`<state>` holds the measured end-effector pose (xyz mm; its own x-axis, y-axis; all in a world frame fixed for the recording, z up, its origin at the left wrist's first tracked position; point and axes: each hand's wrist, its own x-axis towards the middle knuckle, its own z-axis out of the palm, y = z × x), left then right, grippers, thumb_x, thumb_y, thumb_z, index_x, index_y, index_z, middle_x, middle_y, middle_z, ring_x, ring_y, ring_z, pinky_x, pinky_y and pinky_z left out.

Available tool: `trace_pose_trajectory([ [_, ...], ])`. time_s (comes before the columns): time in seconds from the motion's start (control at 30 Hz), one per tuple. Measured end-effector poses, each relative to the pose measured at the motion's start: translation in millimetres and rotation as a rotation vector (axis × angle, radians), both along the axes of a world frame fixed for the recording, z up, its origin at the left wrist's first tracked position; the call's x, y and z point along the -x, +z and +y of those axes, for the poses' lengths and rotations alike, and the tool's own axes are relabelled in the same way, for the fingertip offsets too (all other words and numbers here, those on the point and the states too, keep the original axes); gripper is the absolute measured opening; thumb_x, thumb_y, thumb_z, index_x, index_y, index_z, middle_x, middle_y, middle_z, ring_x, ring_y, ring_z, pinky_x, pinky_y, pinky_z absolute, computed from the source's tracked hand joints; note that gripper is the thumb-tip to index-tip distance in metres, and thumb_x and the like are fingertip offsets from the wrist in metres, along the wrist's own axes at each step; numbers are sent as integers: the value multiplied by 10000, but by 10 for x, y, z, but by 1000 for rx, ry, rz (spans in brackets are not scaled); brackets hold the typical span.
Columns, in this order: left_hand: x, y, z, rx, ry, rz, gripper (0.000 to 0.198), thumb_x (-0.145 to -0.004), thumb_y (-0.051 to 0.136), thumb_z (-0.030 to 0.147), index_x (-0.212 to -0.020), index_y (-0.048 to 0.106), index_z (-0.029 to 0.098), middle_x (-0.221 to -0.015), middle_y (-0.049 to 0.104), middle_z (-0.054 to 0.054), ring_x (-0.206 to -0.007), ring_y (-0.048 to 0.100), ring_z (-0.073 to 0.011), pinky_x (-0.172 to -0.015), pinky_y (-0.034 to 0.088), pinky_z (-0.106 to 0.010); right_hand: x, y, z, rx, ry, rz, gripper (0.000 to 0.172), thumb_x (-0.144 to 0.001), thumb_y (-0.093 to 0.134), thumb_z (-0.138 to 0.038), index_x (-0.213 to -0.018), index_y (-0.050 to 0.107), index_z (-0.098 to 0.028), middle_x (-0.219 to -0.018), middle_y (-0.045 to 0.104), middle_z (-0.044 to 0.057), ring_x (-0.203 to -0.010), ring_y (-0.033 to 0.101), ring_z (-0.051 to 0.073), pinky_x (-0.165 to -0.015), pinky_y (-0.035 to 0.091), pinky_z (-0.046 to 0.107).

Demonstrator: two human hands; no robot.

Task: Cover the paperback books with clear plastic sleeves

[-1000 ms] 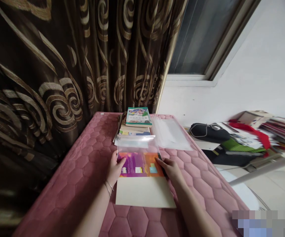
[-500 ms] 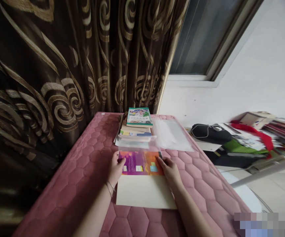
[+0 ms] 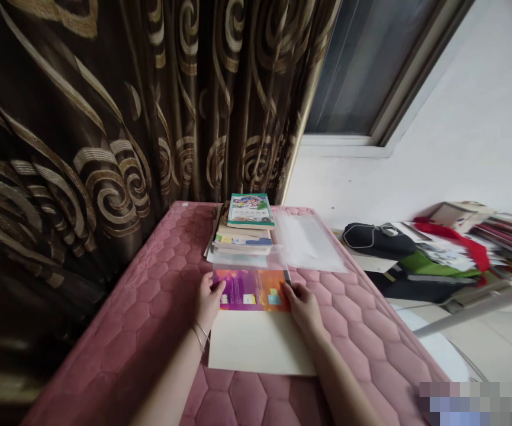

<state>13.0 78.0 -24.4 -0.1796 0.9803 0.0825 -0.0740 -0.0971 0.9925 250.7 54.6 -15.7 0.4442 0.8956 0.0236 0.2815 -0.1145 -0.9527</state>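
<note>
An open book lies in front of me, its purple-and-orange cover [image 3: 247, 289] spread away from me and its cream-coloured page [image 3: 256, 343] nearest to me. A clear plastic sheet [image 3: 256, 265] shows over the cover and sticks out past its far edge; where it ends is hard to make out. My left hand [image 3: 210, 300] pinches the cover's left edge, thumb on top. The right edge is held likewise by my right hand [image 3: 303, 305], thumb on top and fingers partly hidden.
The book rests on a pink quilted mattress [image 3: 140, 307]. Beyond it is a stack of books, topped by a green-edged book [image 3: 251, 210], beside clear plastic sheets [image 3: 313, 242]. A patterned curtain [image 3: 118, 177] hangs at left. A black pouch [image 3: 377, 239] and papers lie to the right.
Both hands and the coloured cover have shifted slightly away from me, baring a little more of the cream page. The stack and the plastic sheets beside it stay put.
</note>
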Motion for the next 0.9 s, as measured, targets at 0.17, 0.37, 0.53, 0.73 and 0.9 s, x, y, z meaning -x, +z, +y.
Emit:
trace_pose_trajectory([
  [0.17,-19,69,-8,-5,-7,41,307,-763,656,346,-994,575,160,-982,678,-100,-905,639,-212,-815,480,-336,30,7,28,-27,-26,-92,334,-670,566,-558,-626,540,-228,-594,618,9,-594,550,193,-552,386,280],
  [0.37,20,155,-68,21,-59,84,271,-758,637,380,-915,606,161,-840,669,-39,-753,609,-169,-682,458,-258,19,61,-13,1,-30,-70,408,-655,555,-613,-626,537,-207,-579,585,6,-584,523,178,-543,369,267],
  [0.53,16,76,-47,20,-58,25,264,-725,655,376,-850,616,146,-773,660,-40,-713,603,-168,-639,449,-245,-39,169,-155,96,129,84,410,-669,588,-593,-618,554,-188,-539,536,-18,-522,461,140,-476,311,242],
  [0.73,-9,-8,8,4,-5,25,269,-720,667,375,-851,616,146,-779,668,-44,-704,604,-158,-641,446,-239,-28,160,-135,24,128,53,426,-658,588,-598,-658,609,-173,-592,594,12,-569,513,169,-502,357,253],
  [0.9,-8,-23,20,12,31,62,279,-723,668,403,-815,604,147,-733,651,-27,-648,586,-143,-599,431,-231,24,105,-48,-16,43,-190,420,-676,489,-613,-545,507,-215,-495,519,4,-522,478,169,-501,338,268],
])
